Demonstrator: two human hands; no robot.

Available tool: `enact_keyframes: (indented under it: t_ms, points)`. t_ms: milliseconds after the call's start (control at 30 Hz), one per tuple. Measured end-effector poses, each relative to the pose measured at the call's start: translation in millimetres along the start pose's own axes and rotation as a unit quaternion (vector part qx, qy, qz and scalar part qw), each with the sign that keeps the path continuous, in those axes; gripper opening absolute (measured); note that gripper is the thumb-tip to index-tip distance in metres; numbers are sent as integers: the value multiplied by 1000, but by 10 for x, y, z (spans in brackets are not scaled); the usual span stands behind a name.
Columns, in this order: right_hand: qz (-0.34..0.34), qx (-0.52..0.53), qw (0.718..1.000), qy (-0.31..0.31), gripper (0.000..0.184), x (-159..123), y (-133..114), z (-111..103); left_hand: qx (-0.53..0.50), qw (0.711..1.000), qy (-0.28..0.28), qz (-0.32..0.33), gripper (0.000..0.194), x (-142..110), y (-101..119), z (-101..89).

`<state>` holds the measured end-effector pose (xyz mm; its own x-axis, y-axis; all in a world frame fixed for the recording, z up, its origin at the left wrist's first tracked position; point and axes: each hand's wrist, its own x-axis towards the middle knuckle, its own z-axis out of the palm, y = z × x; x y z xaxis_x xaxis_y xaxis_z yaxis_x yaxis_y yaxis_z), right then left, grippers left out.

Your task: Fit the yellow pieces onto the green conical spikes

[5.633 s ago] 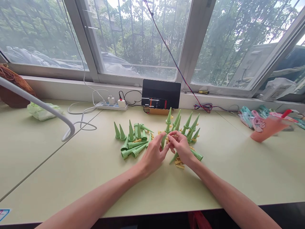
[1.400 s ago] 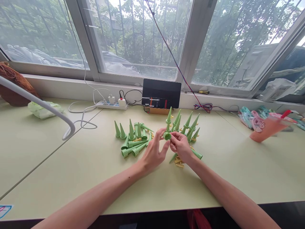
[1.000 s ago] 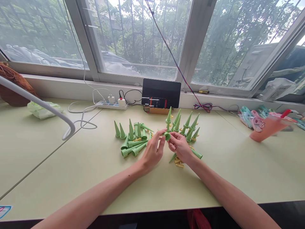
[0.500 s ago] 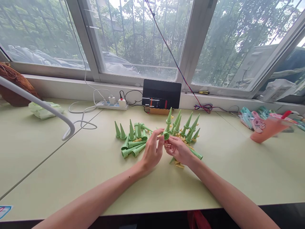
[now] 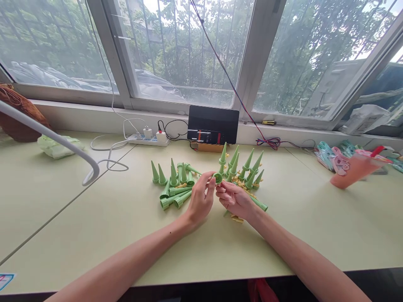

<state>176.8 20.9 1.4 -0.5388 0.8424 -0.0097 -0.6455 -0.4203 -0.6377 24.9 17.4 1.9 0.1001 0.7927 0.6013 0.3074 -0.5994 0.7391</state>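
A green plastic watering spike (image 5: 218,178) is gripped in my left hand (image 5: 201,197), its round open end turned toward me. My right hand (image 5: 234,199) is closed, with thumb and finger pinched against the lower edge of that spike; whatever sits between those fingertips is too small to make out. Left of my hands, several more green spikes (image 5: 173,191) stand or lie in a group. Behind and right of my right hand stands another cluster of upright spikes (image 5: 233,167), with small yellow plastic pieces (image 5: 242,183) among them. More yellow pieces (image 5: 237,218) lie below my right wrist.
A black tablet (image 5: 214,121) leans by the window, with a phone (image 5: 208,137) before it. Behind on the left is a power strip (image 5: 149,140) with cables. A white curved stand (image 5: 63,140) crosses the left side. A tilted-looking pink drink cup (image 5: 355,170) stands right, beside wrapped items (image 5: 329,155).
The spike's open end has turned slightly more toward me. My right fingers have shifted a little down along its edge. The piles are unchanged.
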Motion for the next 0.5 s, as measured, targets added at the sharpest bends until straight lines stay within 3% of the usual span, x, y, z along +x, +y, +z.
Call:
enact_keyframes:
  t_ms: [500]
  points:
    - [-4,-55,998,-2,25,15,15,-55,-36,999,-9,-16,31,4,-77,13]
